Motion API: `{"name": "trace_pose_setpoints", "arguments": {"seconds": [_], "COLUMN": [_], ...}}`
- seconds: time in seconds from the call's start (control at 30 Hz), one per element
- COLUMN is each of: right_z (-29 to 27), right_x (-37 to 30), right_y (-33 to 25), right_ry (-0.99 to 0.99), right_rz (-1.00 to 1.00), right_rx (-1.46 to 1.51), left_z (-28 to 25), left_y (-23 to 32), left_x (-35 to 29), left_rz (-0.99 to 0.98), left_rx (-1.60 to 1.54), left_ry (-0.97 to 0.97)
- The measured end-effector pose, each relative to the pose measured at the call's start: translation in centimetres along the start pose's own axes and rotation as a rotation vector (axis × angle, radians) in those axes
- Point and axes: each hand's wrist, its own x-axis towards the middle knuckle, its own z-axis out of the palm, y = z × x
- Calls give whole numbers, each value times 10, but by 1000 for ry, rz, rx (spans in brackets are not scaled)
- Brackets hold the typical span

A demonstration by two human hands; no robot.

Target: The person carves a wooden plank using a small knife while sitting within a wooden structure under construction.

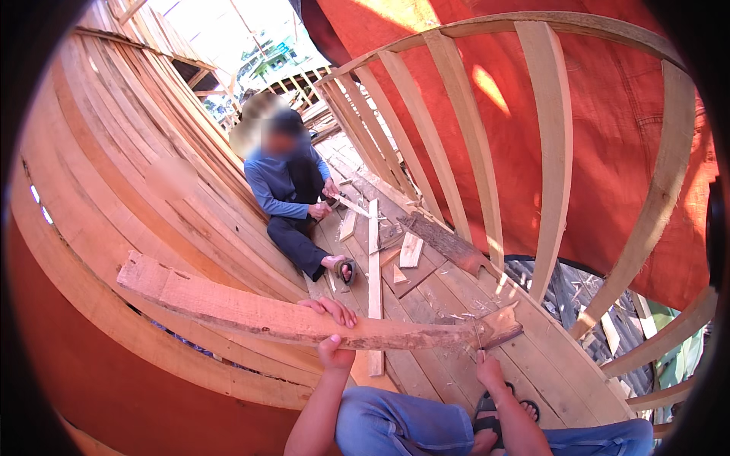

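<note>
A long, slightly curved wooden plank (228,308) lies across in front of me, its far-left end raised. My left hand (334,355) is closed around its middle, thumb on the near side and fingers over the far edge. At the plank's right end, my right hand (491,370) is closed on a thin, narrow tool (479,339) that stands up against the wood. Its kind is too small to make out. That end is rough, with bark-coloured edges, and rests close to the floorboards.
A person (285,178) in blue sits ahead, holding a thin wood strip (352,205). A straight batten (374,281), offcuts (411,249) and a bark-edged slab (441,239) lie on the board floor (426,372). Curved ribs (551,152) rise right, before a red tarp (608,144); plank wall (114,175) left.
</note>
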Motion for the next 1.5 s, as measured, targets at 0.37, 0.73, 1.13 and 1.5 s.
{"name": "trace_pose_setpoints", "arguments": {"seconds": [0.37,0.73,1.13,1.5], "right_z": [11,-2,4,-5], "right_x": [5,4,-3,18], "right_y": [23,16,10,24], "right_ry": [48,23,-28,-11], "right_rz": [-144,43,-38,16], "right_rx": [38,-7,39,-38], "left_z": [-2,1,0,-4], "left_y": [0,-5,4,-1], "left_x": [1,2,1,1], "left_rz": [-7,-10,-13,-36], "left_rx": [16,41,82,32], "left_ry": [-19,-49,-58,-25]}}
